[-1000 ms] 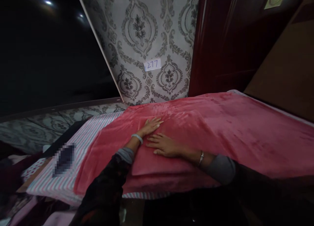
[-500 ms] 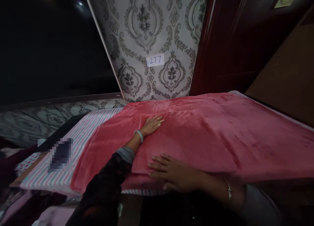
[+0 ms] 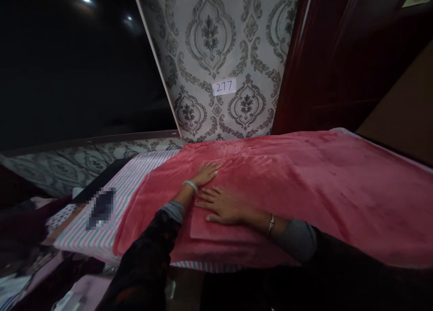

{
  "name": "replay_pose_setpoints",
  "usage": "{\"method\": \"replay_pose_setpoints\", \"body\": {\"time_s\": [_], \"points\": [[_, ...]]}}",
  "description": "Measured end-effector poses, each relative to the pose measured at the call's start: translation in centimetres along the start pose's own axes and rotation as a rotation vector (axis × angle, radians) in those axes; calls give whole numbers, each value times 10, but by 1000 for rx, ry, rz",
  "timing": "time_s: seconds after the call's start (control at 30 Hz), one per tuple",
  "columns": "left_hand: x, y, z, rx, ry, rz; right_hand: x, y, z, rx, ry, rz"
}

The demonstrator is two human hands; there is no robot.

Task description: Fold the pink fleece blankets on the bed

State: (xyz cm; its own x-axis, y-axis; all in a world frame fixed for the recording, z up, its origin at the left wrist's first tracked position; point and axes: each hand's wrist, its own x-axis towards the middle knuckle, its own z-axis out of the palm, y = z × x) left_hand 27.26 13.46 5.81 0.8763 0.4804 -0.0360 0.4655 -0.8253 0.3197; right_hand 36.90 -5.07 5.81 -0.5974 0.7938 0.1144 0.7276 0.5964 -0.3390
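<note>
A plush red-pink blanket [image 3: 270,194] lies across a surface covered by a striped cloth [image 3: 135,171]. On its left part is a folded layer whose near left corner shows. My left hand [image 3: 205,173] rests flat on the far left part of this layer, fingers spread. Nearer to me, my right hand [image 3: 221,205] lies palm down on the same layer with its fingers apart. The two hands are close together but do not touch, and neither grips anything.
A blurred dark object [image 3: 101,208] lies on the striped cloth at the left. Clothes [image 3: 84,290] are piled at lower left. Behind stand a dark screen [image 3: 81,67], patterned wallpaper with a paper label [image 3: 224,86] reading 277, and a dark red wooden panel [image 3: 331,67].
My right hand has moved away from me and slightly left, from the blanket's near edge onto the folded layer, nearer my left hand. The view has shifted a little left.
</note>
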Motion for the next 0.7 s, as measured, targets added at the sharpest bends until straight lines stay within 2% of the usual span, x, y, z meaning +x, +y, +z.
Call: {"method": "replay_pose_setpoints", "body": {"time_s": [0.1, 0.2, 0.37, 0.47, 0.57, 0.7], "points": [[3, -7, 16, -7, 65, 13, -8, -7, 11, 25, -11, -50], [5, -9, 22, -27, 90, 25, -23, -23, 21, 53, -27, -115], [4, -9, 17, 15, 79, 31, -48, -57, 33, 169, -39, -175], [3, -6, 8, 63, 26, -6, -65, -67, 22, 290, -27, -201], [8, 5, -6, 97, 18, -19, -82, -48, -5, 274, 69, -138], [34, 42, -13, 52, 65, 160, -101, 18, -36, 100, 203, 115]]}}
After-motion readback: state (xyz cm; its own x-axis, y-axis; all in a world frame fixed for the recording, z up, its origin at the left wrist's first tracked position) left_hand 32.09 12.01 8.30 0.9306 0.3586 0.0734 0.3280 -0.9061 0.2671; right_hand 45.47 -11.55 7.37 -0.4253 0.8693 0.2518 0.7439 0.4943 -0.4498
